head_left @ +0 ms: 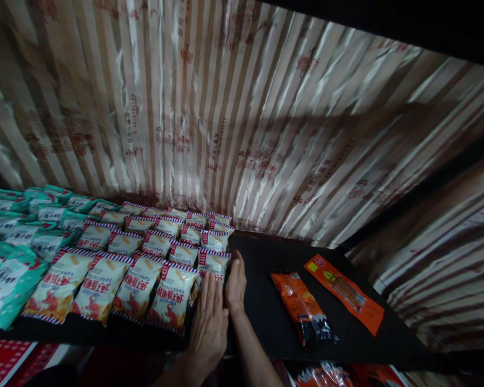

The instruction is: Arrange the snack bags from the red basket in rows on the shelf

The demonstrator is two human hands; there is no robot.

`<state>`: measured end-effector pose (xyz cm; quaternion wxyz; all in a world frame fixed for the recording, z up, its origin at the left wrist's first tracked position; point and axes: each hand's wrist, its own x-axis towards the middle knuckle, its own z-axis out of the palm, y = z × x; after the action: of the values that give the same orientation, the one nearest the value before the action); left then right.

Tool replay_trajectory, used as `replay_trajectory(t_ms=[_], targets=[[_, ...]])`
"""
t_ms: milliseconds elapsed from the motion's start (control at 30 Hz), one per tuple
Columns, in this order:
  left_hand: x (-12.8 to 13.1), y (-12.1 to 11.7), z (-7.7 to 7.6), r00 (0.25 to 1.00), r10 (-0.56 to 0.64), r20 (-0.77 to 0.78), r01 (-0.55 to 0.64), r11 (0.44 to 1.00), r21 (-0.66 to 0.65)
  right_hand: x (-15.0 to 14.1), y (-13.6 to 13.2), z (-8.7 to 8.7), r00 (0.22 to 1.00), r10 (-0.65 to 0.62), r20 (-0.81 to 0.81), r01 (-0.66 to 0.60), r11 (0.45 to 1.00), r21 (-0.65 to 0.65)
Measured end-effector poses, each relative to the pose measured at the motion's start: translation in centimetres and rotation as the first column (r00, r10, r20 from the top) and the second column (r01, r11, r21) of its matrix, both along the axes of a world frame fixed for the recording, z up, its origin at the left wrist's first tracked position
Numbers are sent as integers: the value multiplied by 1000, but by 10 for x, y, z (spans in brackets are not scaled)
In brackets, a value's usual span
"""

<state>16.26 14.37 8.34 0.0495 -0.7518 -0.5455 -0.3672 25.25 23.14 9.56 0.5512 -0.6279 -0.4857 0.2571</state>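
Note:
Rows of white snack bags (171, 297) with red lettering and striped ends lean back on a black shelf (262, 322). My left hand (210, 314) rests flat, fingers stretched out, against the front of the bag at the right end (214, 262). Along that bag's right side stands my right hand (236, 282), its fingers straight and pointing up, the palm turned toward the bag. Neither hand is closed around anything. The lower part of the end bag is hidden behind my left hand.
Green snack bags (18, 277) fill the shelf's left part. On the right lie an orange and black packet (302, 306) and a flat orange packet (347, 293). Crinkled striped foil sheeting (210, 107) hangs behind. More packages (325, 374) show below the front edge.

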Motion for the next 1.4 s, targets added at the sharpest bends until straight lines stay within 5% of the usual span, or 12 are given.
replay_trajectory(t_ms=[133,233,400,600,767,900,1133,1400], targets=[[-21,-8,44,967,-251,43,248,967,58,7,5,18,991,-97,87,84,986,143],[-47,11,75,931,-340,131,331,940,83,6,17,40,974,-95,206,40,966,255],[-95,79,101,972,-215,94,216,976,-5,-14,51,78,919,86,386,-193,950,247],[-126,148,106,987,-159,-32,147,960,-240,-42,100,103,683,311,660,-370,927,-54],[-130,183,104,953,-251,-172,197,940,-280,-55,123,113,364,462,809,-351,872,-340],[-129,203,103,908,-307,-286,206,920,-332,-62,134,119,215,557,802,-345,812,-471],[-125,220,102,840,-382,-386,221,890,-399,-69,145,124,65,612,788,-261,773,-579],[-127,237,100,802,-378,-462,107,852,-512,-71,154,119,-21,664,747,-225,725,-651]])
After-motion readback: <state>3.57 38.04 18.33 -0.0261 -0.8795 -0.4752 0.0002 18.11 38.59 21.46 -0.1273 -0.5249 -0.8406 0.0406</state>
